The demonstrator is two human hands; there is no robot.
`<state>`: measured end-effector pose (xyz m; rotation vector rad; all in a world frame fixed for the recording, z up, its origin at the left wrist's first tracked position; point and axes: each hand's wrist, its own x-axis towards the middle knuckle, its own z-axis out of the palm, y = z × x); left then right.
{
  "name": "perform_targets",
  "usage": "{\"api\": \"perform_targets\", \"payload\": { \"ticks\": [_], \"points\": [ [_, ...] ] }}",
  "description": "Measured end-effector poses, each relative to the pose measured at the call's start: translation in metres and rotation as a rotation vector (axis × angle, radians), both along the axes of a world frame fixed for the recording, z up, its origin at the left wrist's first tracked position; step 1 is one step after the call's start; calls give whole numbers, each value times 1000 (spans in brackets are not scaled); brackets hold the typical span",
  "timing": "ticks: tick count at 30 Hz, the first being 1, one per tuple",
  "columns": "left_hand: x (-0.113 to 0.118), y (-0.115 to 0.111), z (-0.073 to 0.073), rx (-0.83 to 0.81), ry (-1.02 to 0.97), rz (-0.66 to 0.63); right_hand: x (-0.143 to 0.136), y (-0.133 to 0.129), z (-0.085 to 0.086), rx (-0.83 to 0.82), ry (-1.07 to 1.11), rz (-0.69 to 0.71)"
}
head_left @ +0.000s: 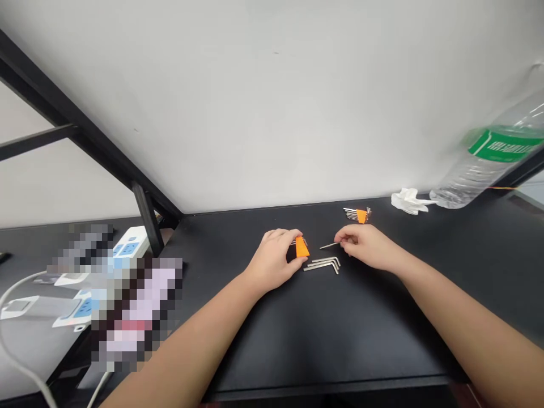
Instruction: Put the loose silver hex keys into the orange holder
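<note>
My left hand (pixel 275 258) grips an orange hex key holder (pixel 301 247) between thumb and fingers, with a few metal keys showing through it. In my right hand (pixel 361 242) a single hex key (pixel 329 246) is pinched, its long arm pointing left toward the holder but apart from it. Several loose L-shaped hex keys (pixel 322 265) lie side by side on the black table just below and between my hands. Behind my right hand lies a second orange holder (pixel 361 216) filled with hex keys.
A crumpled white tissue (pixel 409 201) and a large clear bottle (pixel 480 161) with a green label stand at the back right by the wall. At left are a black metal frame (pixel 147 218), white power strips (pixel 130 245) with cables, and a blurred-out item (pixel 142 306).
</note>
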<state>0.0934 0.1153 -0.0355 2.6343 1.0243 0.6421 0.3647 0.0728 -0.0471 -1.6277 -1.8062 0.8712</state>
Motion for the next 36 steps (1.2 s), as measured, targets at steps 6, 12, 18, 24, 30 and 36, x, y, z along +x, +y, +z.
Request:
{"api": "perform_targets", "payload": {
  "ticks": [6, 12, 18, 24, 30, 36],
  "points": [
    [0, 0, -1, -28, -6, 14, -5, -7, 4, 179, -265, 156],
    [-2, 1, -2, -36, -37, 12, -32, -24, 4, 170, -302, 231],
    [0, -4, -1, -23, -73, -31, -34, -26, 4, 201, -202, 191],
    [6, -12, -1, -45, -92, -84, -48, -22, 10, 143, 192, 79],
    [8, -15, -1, -36, -90, -117, -56, -22, 8, 71, 418, 94],
    [9, -17, 2, -36, -64, -122, -56, -21, 5, 17, 445, 49]
  ]
}}
